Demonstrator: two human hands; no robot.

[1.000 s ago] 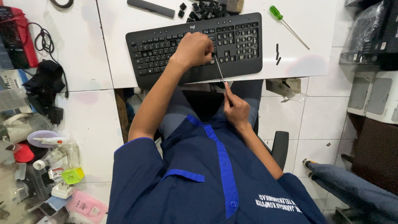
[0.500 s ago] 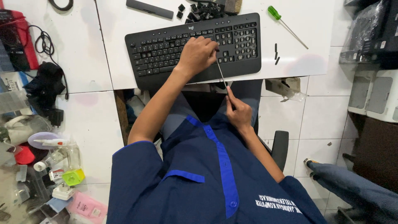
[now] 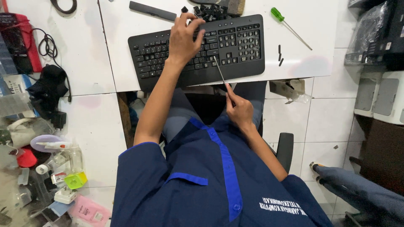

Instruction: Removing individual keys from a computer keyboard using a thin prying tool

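Note:
A black keyboard (image 3: 235, 46) lies on the white table (image 3: 320, 50). My left hand (image 3: 183, 40) rests on its middle, fingers spread and reaching over the far edge, close to a loose black keycap (image 3: 184, 9). It grips nothing that I can see. My right hand (image 3: 240, 111) is below the table edge, over my lap, and holds a thin screwdriver (image 3: 219, 70). The screwdriver's tip touches the keys near the keyboard's front edge. A pile of removed black keycaps (image 3: 210, 11) sits just beyond the keyboard.
A green-handled screwdriver (image 3: 286, 23), a long black bar (image 3: 152, 11) and small black bits (image 3: 280, 54) lie on the table. Cables, a black adapter (image 3: 48, 86), bottles and clutter (image 3: 50, 159) fill the left. Another person's leg (image 3: 357, 193) is at lower right, and grey boxes (image 3: 378, 96) stand at right.
My left hand has slid up and a little left across the keyboard, its fingers now past the far edge. My right hand and the thin screwdriver have stayed put.

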